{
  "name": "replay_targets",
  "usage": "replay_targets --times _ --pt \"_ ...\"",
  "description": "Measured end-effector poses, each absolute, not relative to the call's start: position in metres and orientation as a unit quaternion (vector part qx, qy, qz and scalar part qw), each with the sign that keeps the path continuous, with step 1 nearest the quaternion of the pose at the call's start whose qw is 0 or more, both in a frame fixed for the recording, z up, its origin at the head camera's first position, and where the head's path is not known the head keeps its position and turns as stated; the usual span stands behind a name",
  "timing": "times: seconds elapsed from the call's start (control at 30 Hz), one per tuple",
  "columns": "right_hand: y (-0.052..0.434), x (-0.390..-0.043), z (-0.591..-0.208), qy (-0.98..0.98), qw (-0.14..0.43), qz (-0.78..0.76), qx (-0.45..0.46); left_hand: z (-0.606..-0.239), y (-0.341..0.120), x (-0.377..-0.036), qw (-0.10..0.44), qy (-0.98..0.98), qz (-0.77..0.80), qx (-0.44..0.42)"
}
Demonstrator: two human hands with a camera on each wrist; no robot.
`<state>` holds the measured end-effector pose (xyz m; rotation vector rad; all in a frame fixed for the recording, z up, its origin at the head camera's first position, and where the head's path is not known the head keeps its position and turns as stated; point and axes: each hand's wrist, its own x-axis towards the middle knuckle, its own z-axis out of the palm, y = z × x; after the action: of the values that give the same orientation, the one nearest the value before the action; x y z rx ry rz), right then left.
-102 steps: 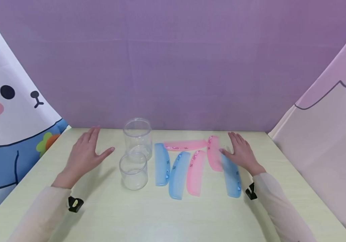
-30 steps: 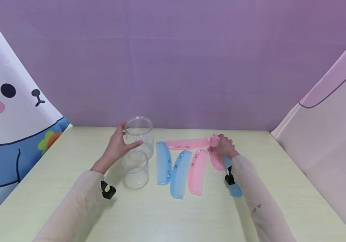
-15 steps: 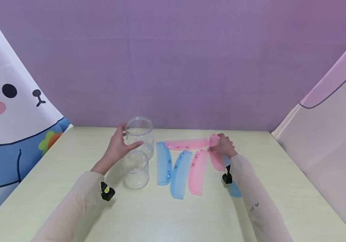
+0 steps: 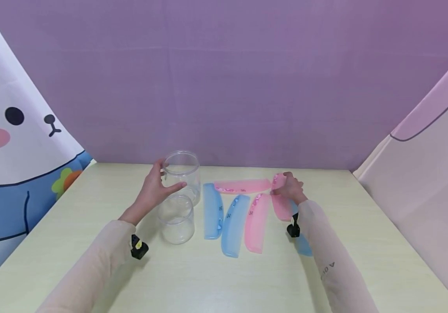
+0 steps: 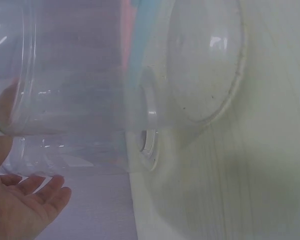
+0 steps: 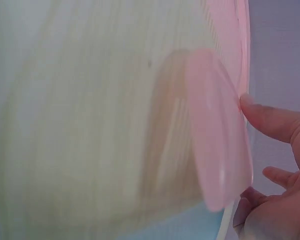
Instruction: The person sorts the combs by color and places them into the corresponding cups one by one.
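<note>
In the head view my left hand [image 4: 150, 190] holds the rear clear plastic jar [image 4: 190, 176], thumb at the front and fingers round its left side. A second, shorter clear jar [image 4: 177, 230] stands just in front of it. My right hand [image 4: 291, 188] pinches a pink comb [image 4: 282, 208] by its edges. The right wrist view shows this pink comb [image 6: 217, 135] tilted over its shadow, with the thumb on one edge. Beneath my right wrist a blue comb [image 4: 304, 246] is partly hidden.
Left of my right hand lie a horizontal pink comb [image 4: 243, 186], two blue combs, one at the left [image 4: 212, 213] and one in the middle [image 4: 233, 230], and another pink comb [image 4: 256, 230]. A purple cloth [image 4: 247, 87] rises behind the pale table [image 4: 192, 282].
Since the oldest frame, both hands have moved inward from beside the things: my left to the rear jar, my right to the pink comb. Over the last second they have barely moved.
</note>
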<state>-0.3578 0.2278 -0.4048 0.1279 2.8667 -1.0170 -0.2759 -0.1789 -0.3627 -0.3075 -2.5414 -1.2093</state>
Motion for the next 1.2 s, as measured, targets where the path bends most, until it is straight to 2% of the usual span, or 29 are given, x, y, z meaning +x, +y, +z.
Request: replay_targets --times 0.33,0.87,1.2 --pt "0.226 -0.359 -0.405 0.914 -0.004 -0.400 0.069 -0.363 -0.179 -0.276 0.158 -0.888 -0.419 -0.109" --pt "0.228 -0.352 -0.395 0.862 -0.015 -0.495 0.112 -0.360 -0.177 -0.275 0.147 -0.890 -0.419 -0.101" --pt "0.229 -0.350 -0.388 0.850 -0.018 -0.518 0.098 -0.360 -0.178 -0.274 0.139 -0.891 -0.421 -0.099"
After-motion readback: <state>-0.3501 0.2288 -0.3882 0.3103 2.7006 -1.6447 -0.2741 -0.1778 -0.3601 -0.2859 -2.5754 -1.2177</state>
